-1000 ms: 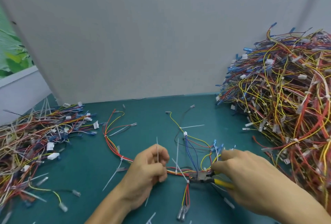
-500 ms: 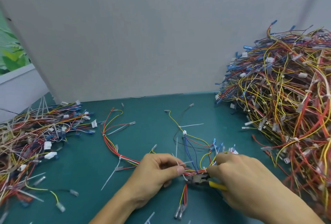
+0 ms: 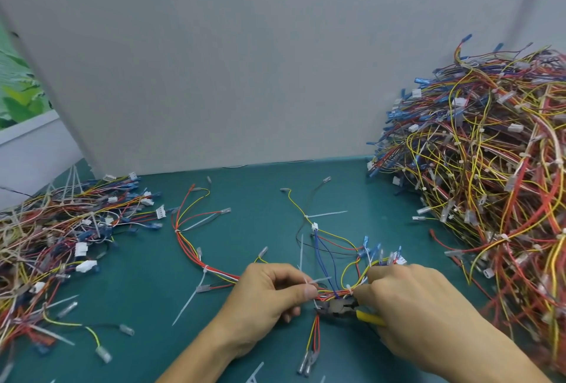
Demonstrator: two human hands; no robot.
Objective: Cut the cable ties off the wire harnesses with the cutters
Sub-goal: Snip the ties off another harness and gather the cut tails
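While the left hand (image 3: 269,297) pinches the bundled harness of red, yellow and blue wires (image 3: 333,292) just left of the yellow-handled steel cutters (image 3: 343,310), the right hand (image 3: 413,306) curls round the handles, so both hands are clamped, one on wire and one on tool. The step in hand looks like snipping the thin white plastic cable tie (image 3: 318,280) on the bundle just above the cutters, beside the left thumb. The cutters lie low over the dark green worktop (image 3: 260,229), just under the bundle. Their long axis runs left to right, head pointing left, handles trailing right. Whether the blades are parted I cannot tell. The next move likely calls for catching the tie's band alone, clear of the insulation.
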